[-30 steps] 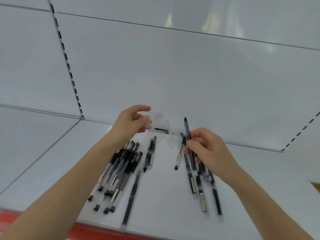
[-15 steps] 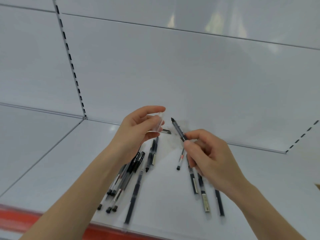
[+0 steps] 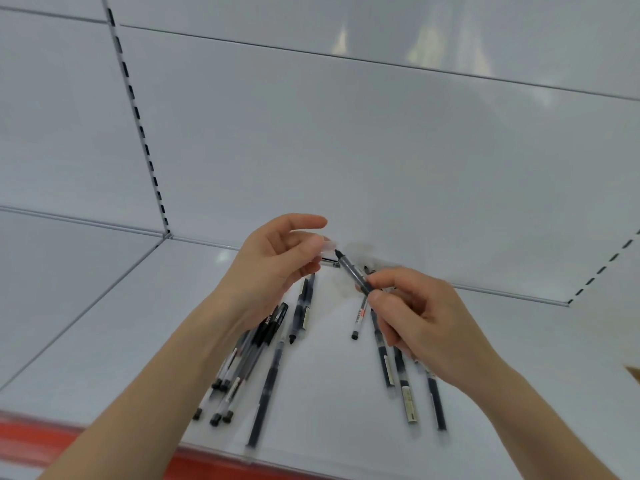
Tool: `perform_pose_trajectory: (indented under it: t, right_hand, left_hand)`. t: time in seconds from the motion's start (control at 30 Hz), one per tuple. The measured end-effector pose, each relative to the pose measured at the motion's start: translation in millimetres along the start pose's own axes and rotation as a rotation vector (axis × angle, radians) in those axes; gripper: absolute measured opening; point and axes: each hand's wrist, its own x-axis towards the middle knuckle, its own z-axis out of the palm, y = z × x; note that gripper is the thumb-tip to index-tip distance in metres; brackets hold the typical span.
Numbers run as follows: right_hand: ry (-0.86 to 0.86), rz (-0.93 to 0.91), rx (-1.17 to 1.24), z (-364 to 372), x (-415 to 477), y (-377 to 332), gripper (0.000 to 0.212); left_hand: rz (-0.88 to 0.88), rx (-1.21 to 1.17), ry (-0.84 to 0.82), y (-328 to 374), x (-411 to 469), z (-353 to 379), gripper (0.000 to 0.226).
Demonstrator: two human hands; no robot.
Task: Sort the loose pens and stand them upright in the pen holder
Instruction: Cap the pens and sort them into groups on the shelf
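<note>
My right hand (image 3: 420, 320) pinches a black pen (image 3: 351, 271) between thumb and fingers, its tip pointing up and left. My left hand (image 3: 273, 261) holds a small clear plastic cap (image 3: 327, 245) at its fingertips, just left of the pen's tip. Several black pens lie loose on the white shelf (image 3: 329, 393): a bunch (image 3: 242, 365) under my left forearm, a long dark pen (image 3: 266, 386) near the front, two pens (image 3: 301, 310) in the middle, and several pens (image 3: 405, 386) below my right hand. No pen holder is in view.
The white back panel (image 3: 346, 150) rises behind the shelf, with slotted uprights (image 3: 138, 116) at left and right. A red strip (image 3: 52, 441) runs along the shelf's front edge. A small dark item (image 3: 330, 262) lies at the back of the shelf.
My right hand has tilted the pen from upright toward the left, bringing its tip to the cap. My left hand has moved right and closer with the clear cap.
</note>
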Motion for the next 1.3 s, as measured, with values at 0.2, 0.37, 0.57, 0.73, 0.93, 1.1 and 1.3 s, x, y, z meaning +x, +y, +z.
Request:
perform_pose_trajectory:
  t: [0.2,0.37,0.57,0.73,0.93,1.1,1.3]
  right_hand:
    - [-0.017,0.043,0.082,0,-1,0,0.016]
    - [0.030,0.047,0.112,6,-1,3,0.014]
    - [0.148,0.006,0.128,15,-3,8,0.017]
    - [0.148,0.007,0.133,15,0,14,0.018]
    - [-0.022,0.098,0.062,7,15,23,0.017]
    - [-0.062,0.173,-0.112,10,37,46,0.013]
    - [-0.166,0.160,-0.363,47,68,59,0.021]
  left_hand:
    - [0.018,-0.110,0.050,-1,0,2,0.023]
    - [0.041,-0.094,0.036,-3,-2,10,0.016]
    - [0.082,-0.116,0.150,-6,-6,29,0.010]
    - [0.067,-0.114,0.139,-7,-7,29,0.012]
    - [0.013,-0.022,0.221,-10,-2,10,0.014]
    - [-0.002,0.452,0.329,-16,3,-34,0.015]
    - [-0.022,1.041,0.366,-34,-4,-65,0.009]
